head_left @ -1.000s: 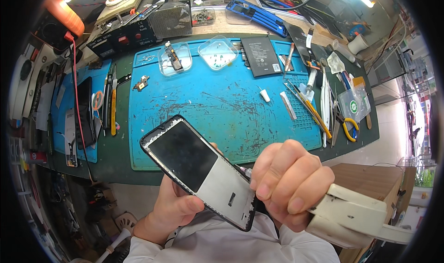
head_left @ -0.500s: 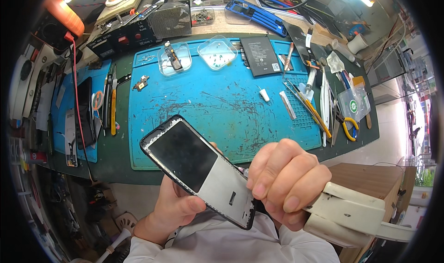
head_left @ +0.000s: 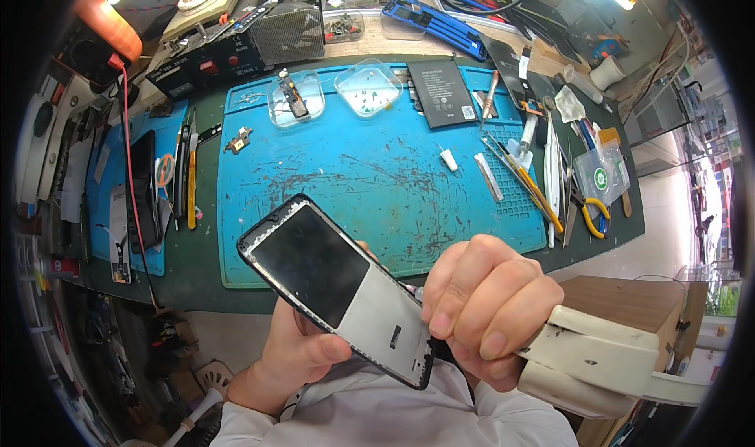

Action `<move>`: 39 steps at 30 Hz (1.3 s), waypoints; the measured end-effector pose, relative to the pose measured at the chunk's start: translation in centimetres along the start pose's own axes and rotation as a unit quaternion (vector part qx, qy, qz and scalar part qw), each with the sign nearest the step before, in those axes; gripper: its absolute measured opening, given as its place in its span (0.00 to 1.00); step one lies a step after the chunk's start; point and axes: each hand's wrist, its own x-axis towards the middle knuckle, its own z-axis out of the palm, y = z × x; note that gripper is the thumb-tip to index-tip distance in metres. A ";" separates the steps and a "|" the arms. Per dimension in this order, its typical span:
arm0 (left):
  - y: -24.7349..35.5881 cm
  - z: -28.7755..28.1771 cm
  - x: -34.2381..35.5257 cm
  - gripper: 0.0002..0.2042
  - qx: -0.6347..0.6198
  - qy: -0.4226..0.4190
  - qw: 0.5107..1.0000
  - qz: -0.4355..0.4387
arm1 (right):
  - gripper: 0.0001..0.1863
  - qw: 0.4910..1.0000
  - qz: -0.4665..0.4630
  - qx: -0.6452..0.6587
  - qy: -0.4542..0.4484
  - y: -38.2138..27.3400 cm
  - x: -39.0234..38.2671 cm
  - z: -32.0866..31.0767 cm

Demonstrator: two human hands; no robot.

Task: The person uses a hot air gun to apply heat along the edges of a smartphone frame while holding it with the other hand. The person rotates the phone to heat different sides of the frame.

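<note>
A phone frame point(head_left: 370, 309) with a black rim, a silver plate and a dark rectangular area is held tilted over the near edge of the mat. My left hand point(head_left: 303, 345) is closed around it, thumb on the near long edge and fingers mostly hidden behind. At its lower right end my right hand point(head_left: 491, 313) is curled with fingers pinched together. A small pinkish tip pokes out beside those fingers, partly behind the frame; the rest of that item is hidden in the fist. A cream plastic piece point(head_left: 590, 356) lies against the right wrist.
On the blue mat point(head_left: 338, 187) are a battery point(head_left: 440, 93), two clear trays with small parts, a white cap point(head_left: 448, 160) and a small circuit part point(head_left: 237, 139). Tweezers, a syringe and yellow-handled pliers point(head_left: 595, 211) lie right. A dark phone point(head_left: 143, 187) and a red cable are left.
Both hands and the phone frame keep nearly the same place. The cream piece by the right wrist sits very slightly further right, and the view has shifted a little.
</note>
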 end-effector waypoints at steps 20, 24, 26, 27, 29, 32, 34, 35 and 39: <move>-0.1 -0.2 0.0 0.48 -0.001 -0.003 1.000 -0.005 | 0.07 1.000 -0.001 -0.007 -0.021 0.0 0.1 -0.5; 0.0 -0.3 0.0 0.49 0.000 -0.003 1.000 -0.005 | 0.07 1.000 0.005 -0.012 -0.006 -0.2 0.1 -0.1; 0.0 -0.3 0.0 0.49 -0.002 -0.004 1.000 -0.004 | 0.07 1.000 0.001 -0.013 -0.014 -0.1 0.1 -0.3; -0.1 -0.3 -0.1 0.49 -0.003 -0.004 1.000 -0.004 | 0.07 1.000 -0.001 -0.013 -0.018 -0.1 0.1 -0.3; -0.1 -0.3 0.0 0.49 -0.006 -0.003 1.000 -0.005 | 0.07 1.000 0.004 -0.017 -0.017 -0.2 0.1 -0.4; -0.1 -0.3 0.0 0.49 -0.012 -0.003 1.000 -0.006 | 0.08 1.000 0.007 -0.025 -0.016 -0.4 0.2 -0.3; -0.1 -0.3 0.0 0.49 -0.014 -0.004 1.000 -0.007 | 0.08 0.999 0.009 -0.029 -0.017 -0.4 0.2 -0.3; -0.1 -0.4 0.0 0.49 -0.013 -0.009 1.000 -0.008 | 0.08 0.999 0.009 -0.030 -0.020 -0.4 0.2 -0.3; -0.3 -0.7 0.0 0.48 -0.011 -0.023 1.000 -0.006 | 0.09 0.998 0.011 -0.031 -0.046 -0.5 0.4 -0.8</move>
